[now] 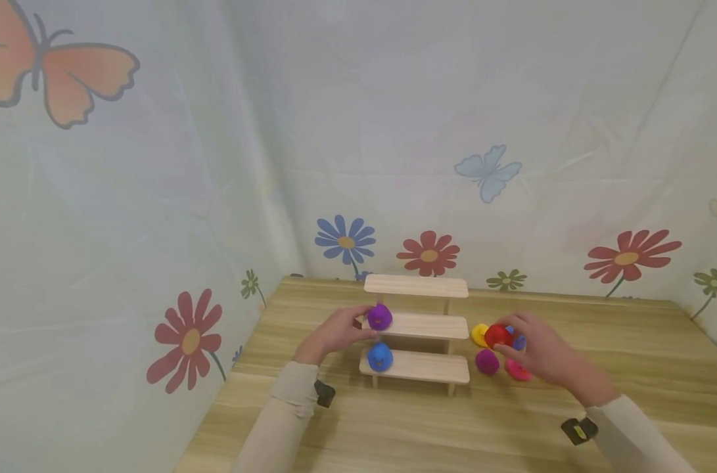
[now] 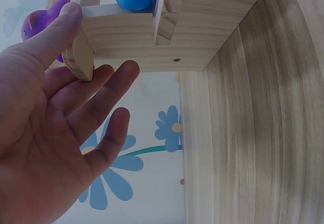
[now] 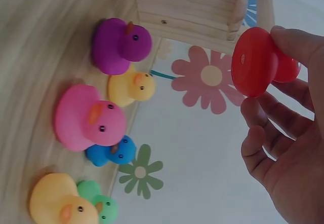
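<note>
A three-tier wooden shelf (image 1: 429, 325) stands on the table. My left hand (image 1: 337, 332) is at its left side, thumb and index finger about the end of the middle board (image 2: 80, 59), other fingers loosely bent below. Beside the thumb, a purple rubber duck (image 1: 380, 318) sits on that board. A blue duck (image 1: 380, 357) sits on the lowest board's left end. My right hand (image 1: 541, 351) pinches a red rubber duck (image 3: 254, 63) between thumb and fingers, raised over the ducks right of the shelf. Its flat underside faces the right wrist view.
Right of the shelf stand another purple duck (image 3: 112, 46), a pink duck (image 3: 86, 117), a yellow duck (image 3: 129, 86), a blue duck (image 3: 109, 152), an orange-yellow duck (image 3: 55, 198) and a green duck (image 3: 96, 198). A flowered curtain (image 1: 393, 131) hangs behind the wooden table (image 1: 405, 433).
</note>
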{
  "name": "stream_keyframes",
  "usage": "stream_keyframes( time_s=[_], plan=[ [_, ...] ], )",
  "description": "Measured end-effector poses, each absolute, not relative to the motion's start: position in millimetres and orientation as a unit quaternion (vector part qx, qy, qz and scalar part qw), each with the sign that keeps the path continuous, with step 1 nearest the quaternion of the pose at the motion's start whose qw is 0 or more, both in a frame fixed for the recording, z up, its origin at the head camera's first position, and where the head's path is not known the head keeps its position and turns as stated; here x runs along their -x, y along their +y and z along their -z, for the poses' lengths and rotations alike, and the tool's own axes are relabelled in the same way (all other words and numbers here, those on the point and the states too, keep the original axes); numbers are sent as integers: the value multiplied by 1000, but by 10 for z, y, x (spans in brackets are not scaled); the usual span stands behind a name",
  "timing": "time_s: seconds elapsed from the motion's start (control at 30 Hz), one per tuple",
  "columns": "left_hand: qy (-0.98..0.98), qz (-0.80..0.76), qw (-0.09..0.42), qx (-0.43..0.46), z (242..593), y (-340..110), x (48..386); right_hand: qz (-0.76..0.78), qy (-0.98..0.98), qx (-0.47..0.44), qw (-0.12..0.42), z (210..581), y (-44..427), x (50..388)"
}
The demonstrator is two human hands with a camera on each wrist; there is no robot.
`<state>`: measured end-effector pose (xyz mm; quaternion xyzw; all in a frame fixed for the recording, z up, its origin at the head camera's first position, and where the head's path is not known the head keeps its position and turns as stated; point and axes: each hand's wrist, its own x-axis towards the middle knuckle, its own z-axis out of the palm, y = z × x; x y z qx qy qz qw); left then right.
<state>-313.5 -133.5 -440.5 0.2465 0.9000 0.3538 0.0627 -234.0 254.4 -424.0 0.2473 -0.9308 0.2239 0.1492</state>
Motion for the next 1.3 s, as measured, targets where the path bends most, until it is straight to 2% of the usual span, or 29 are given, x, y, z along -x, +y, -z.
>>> stream_keyframes(
  time_s=[0.33,1.3],
  plan=[
    [899,-357,66,-244,4418,-1343,3140,-234,-942,-220,99,4465,2614,2285],
    [902,-353,67,-238,4413,-1340,3137,-213,-954,-208,27,4712,2608,2099]
  ],
)
